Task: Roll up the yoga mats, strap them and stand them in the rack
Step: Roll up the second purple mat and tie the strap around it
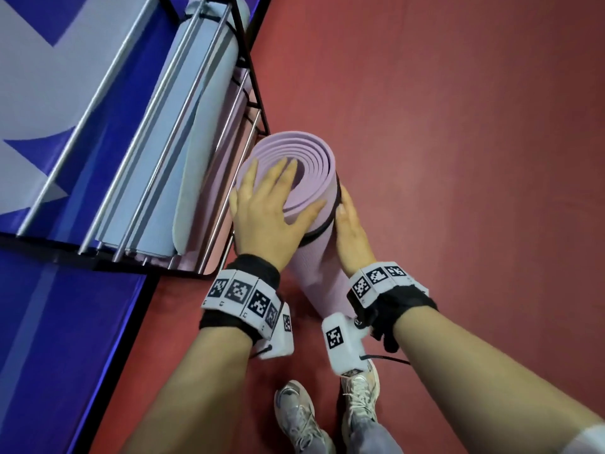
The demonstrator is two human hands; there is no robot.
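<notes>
A rolled lilac yoga mat (311, 165) stands upright on the red floor just right of the rack (252, 80), a black strap (322, 226) around it near the top. My left hand (266, 208) lies flat on the mat's spiral top end, fingers spread and straight. My right hand (352, 231) holds the mat's right side just below the strap; its fingers wrap behind the roll and are hidden. In the rack stand a rolled light-blue mat (209, 103) and a lilac mat (229, 132) behind metal bars.
The black-framed rack with silver bars stands against a blue and white wall (49, 93). A blue panel (55, 355) runs along the left. Open red floor (458, 142) stretches to the right. My shoes (327, 411) are below, close to the mat's base.
</notes>
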